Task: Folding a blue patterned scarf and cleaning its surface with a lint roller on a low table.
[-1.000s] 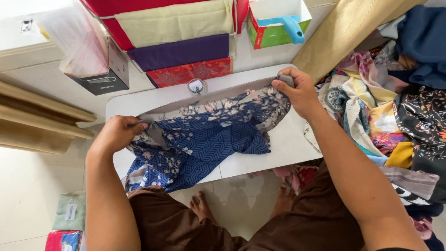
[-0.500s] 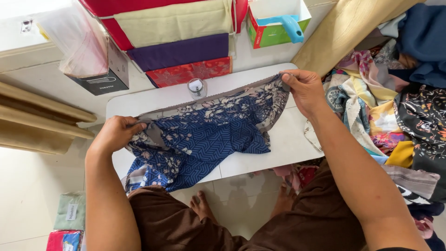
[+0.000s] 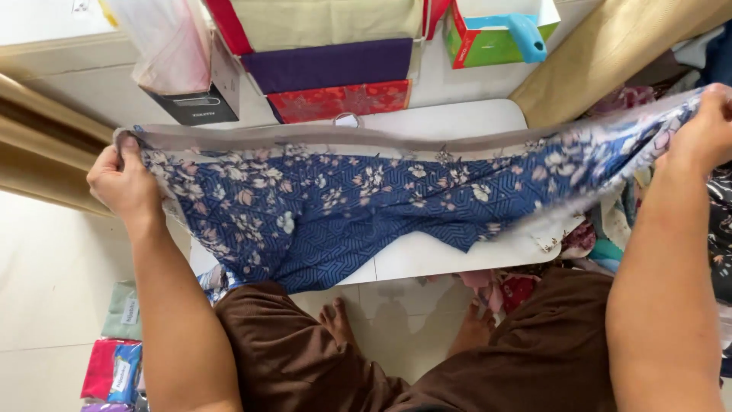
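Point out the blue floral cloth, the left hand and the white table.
blue floral cloth (image 3: 358,206): head view, on the patterned middle of the stretched cloth.
left hand (image 3: 122,183): head view, on the back of the hand gripping the cloth's end.
white table (image 3: 450,255): head view, on the bare near edge of the top.

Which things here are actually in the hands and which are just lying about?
In hand:
- blue floral cloth, stretched between left hand and right hand
- small white table beneath it

Lying about:
- folded purple cloth
- folded red patterned cloth
- green box
- black box
- heap of mixed fabrics
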